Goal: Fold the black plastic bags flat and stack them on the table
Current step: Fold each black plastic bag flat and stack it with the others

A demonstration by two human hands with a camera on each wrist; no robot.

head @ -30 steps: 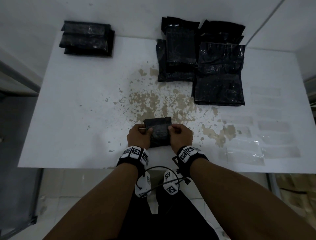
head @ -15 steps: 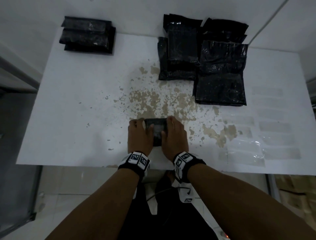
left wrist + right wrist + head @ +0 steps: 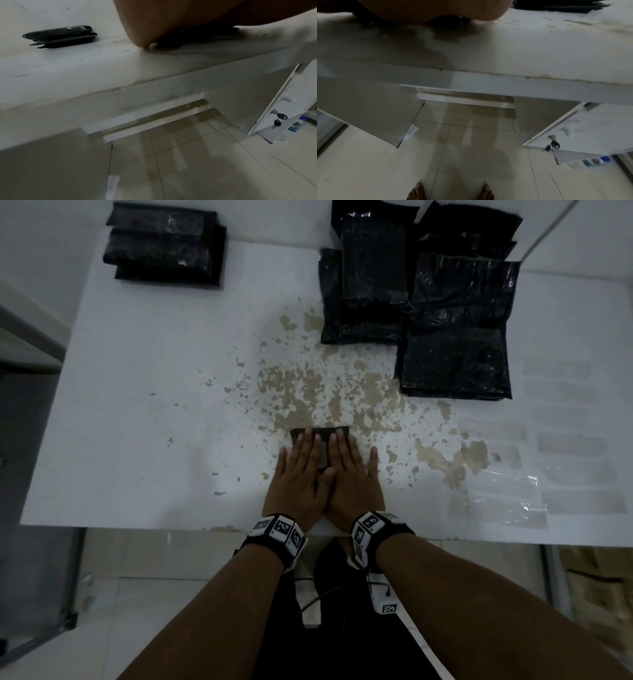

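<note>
A small folded black bag [image 3: 322,436] lies near the front edge of the white table [image 3: 144,412]. My left hand [image 3: 299,470] and right hand [image 3: 351,470] lie side by side on it, fingers straight, palms pressing it flat; most of the bag is hidden under them. A stack of folded black bags [image 3: 164,248] sits at the far left, also seen in the left wrist view as the folded stack [image 3: 60,36]. Unfolded black bags [image 3: 455,326] lie in a pile at the far right. In the wrist views only the heels of the palms show.
The tabletop has a worn, brown-flecked patch [image 3: 308,392] in the middle and clear tape strips [image 3: 507,498] at the right. Below the table front stands a white cabinet door with keys [image 3: 554,144]. Bare feet [image 3: 418,192] stand on the tiled floor.
Both hands went from pinching the bag's side edges with curled fingers to lying flat on top of it. The bag now shows smaller, mostly covered by the hands.
</note>
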